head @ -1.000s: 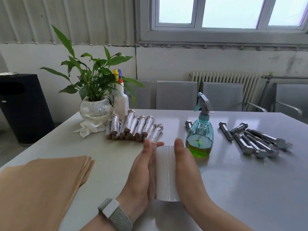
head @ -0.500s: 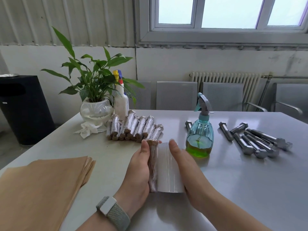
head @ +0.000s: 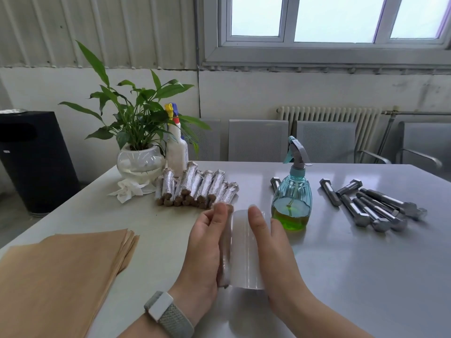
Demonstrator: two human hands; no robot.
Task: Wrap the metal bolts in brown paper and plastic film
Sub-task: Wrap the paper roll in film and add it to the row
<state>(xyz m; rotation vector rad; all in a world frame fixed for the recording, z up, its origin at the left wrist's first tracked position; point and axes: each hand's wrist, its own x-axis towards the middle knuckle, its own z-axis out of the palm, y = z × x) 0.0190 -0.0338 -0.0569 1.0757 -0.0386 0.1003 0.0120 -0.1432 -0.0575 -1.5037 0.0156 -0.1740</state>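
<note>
Hands meet at the near middle of the grey table, either side of a bolt already rolled in brown paper. The left hand, with a grey watch band on its wrist, lies flat and open with fingers straight, its palm pressed against the left side of the paper-wrapped bolt; it grips nothing. The right hand is likewise open and flat, fingers extended, resting on the right part of a sheet of clear plastic film that lies on the table and touches the wrapped bolt along its left edge. The bolt lies lengthwise, pointing away from the person, between the two hands.

Toward the far edge, left of centre, a pile of finished bolts in shiny film lies side by side, brown paper ends facing the near side. Behind it, at the far left corner, stand a white spray bottle and a potted plant in a white pot, with a crumpled tissue at its foot. A stack of brown paper sheets covers the near left corner. Just beside the right hand stands a blue spray bottle holding green liquid, with one bare bolt partly hidden behind it. Farther right, a group of bare metal bolts lies loosely together near the right edge.
</note>
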